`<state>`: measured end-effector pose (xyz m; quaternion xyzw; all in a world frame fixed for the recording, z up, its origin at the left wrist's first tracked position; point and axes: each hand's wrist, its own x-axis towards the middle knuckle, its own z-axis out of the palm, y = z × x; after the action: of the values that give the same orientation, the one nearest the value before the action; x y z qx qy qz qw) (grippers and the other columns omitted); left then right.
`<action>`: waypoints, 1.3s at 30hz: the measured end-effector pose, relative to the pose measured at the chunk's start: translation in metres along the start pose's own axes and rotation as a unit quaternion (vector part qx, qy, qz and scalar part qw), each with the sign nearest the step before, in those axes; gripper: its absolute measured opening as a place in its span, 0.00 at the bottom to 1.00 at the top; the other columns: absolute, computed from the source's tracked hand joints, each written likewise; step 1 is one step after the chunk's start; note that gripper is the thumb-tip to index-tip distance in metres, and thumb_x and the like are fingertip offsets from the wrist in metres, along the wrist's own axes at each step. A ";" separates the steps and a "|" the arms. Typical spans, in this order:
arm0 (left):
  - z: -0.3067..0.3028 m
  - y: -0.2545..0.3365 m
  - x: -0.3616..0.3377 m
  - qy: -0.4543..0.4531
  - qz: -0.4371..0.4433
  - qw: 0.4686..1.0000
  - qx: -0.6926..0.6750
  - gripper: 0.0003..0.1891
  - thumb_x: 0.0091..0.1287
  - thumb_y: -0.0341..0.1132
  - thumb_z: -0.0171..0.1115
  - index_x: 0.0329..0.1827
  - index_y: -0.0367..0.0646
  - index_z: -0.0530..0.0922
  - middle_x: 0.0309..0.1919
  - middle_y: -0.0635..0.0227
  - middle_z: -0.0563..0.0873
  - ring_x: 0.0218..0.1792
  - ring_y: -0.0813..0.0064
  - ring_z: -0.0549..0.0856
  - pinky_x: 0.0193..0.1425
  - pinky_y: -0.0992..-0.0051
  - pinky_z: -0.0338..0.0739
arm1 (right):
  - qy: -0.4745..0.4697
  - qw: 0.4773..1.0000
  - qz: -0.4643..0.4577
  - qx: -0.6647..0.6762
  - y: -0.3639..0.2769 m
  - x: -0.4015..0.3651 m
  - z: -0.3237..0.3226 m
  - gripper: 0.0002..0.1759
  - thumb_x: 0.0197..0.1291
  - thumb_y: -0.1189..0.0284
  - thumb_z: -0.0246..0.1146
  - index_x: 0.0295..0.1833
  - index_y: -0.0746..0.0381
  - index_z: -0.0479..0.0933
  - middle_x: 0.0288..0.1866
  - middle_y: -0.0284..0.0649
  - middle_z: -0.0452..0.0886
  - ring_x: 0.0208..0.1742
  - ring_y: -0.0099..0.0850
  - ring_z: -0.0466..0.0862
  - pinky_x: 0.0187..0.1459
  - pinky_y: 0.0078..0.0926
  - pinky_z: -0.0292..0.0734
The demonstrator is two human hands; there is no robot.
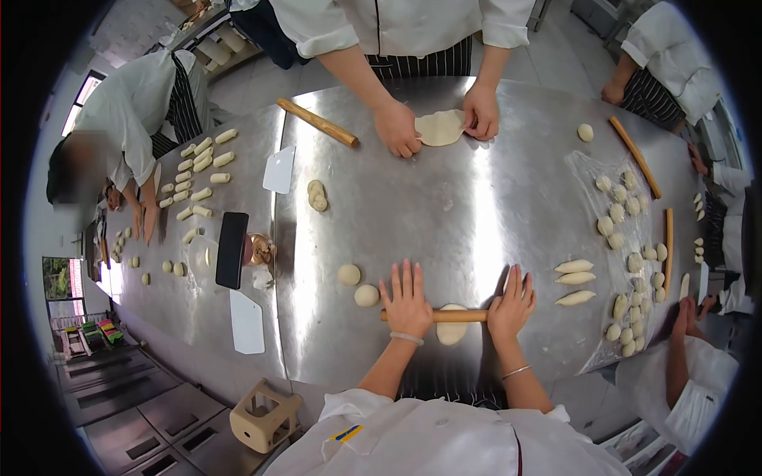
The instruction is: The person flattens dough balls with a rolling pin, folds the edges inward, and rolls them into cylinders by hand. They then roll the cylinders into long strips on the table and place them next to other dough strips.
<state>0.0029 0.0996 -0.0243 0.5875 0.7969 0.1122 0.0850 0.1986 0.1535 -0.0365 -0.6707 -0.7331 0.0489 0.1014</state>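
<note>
A wooden rolling pin (460, 316) lies across a flattened oval of dough (452, 332) near the table's front edge. On the pin's left end rests my left hand (409, 305), its fingers stretched forward and apart. My right hand (510, 308) lies on the right end in the same way, palm down. Just left of my left hand are two round dough balls (366, 296). To the right of my right hand, several long spindle-shaped dough pieces (575, 278) form a short column.
Across the metal table (397, 214), a co-worker's hands hold a dough sheet (440, 128). A second rolling pin (317, 122), a phone (231, 250) and white scrapers (247, 323) lie leftward. Plastic-covered dough balls (617, 213) sit right. Other people work at both sides.
</note>
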 end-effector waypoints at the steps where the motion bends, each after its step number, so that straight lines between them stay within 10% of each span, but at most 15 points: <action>1: 0.000 0.000 0.005 -0.003 0.003 1.000 -0.004 0.36 0.59 0.30 0.53 0.76 0.42 0.60 0.76 0.56 0.61 0.77 0.53 0.57 0.77 0.43 0.45 | -0.007 1.000 0.003 0.002 -0.003 0.008 -0.001 0.38 0.52 0.76 0.53 0.74 0.62 0.62 0.75 0.39 0.65 0.77 0.47 0.58 0.71 0.56 0.50; 9: 0.020 -0.009 0.094 0.090 0.029 0.995 0.024 0.30 0.67 0.33 0.57 0.72 0.41 0.63 0.71 0.56 0.67 0.71 0.56 0.65 0.71 0.52 0.57 | 0.092 0.995 -0.042 0.001 -0.024 0.121 0.028 0.21 0.63 0.76 0.57 0.63 0.60 0.73 0.57 0.40 0.81 0.66 0.43 0.71 0.67 0.52 0.58; 13: -0.005 -0.020 0.099 -0.003 0.089 0.994 -0.058 0.21 0.67 0.34 0.59 0.63 0.42 0.73 0.56 0.60 0.77 0.58 0.59 0.74 0.61 0.58 0.65 | -0.085 0.978 -0.087 0.169 -0.006 0.147 0.010 0.11 0.64 0.67 0.61 0.47 0.60 0.82 0.50 0.37 0.81 0.60 0.40 0.73 0.64 0.46 0.62; 17: -0.015 -0.037 0.065 -0.042 0.204 0.977 -0.040 0.16 0.65 0.32 0.60 0.56 0.42 0.78 0.48 0.64 0.79 0.52 0.62 0.75 0.58 0.61 0.66 | -0.076 0.948 -0.281 0.128 0.016 0.099 -0.027 0.14 0.57 0.65 0.67 0.48 0.55 0.80 0.54 0.33 0.77 0.58 0.36 0.73 0.60 0.39 0.65; 22: -0.007 -0.039 0.032 0.022 0.238 0.971 -0.011 0.17 0.59 0.28 0.62 0.53 0.48 0.80 0.44 0.69 0.79 0.51 0.67 0.76 0.63 0.59 0.65 | -0.109 0.961 -0.208 0.145 0.034 0.059 -0.027 0.19 0.53 0.73 0.68 0.52 0.57 0.78 0.54 0.35 0.77 0.58 0.38 0.73 0.60 0.40 0.64; 39: 0.015 -0.022 -0.085 0.075 0.006 0.995 -0.072 0.28 0.66 0.39 0.55 0.71 0.47 0.70 0.70 0.66 0.70 0.70 0.59 0.67 0.73 0.51 0.55 | -0.052 0.985 -0.072 0.146 0.034 -0.091 -0.016 0.27 0.66 0.68 0.54 0.69 0.65 0.68 0.76 0.46 0.62 0.79 0.52 0.52 0.76 0.53 0.43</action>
<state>0.0119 0.0137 -0.0442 0.5747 0.7872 0.2139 0.0659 0.2427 0.0656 -0.0353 -0.5905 -0.7691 0.1823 0.1630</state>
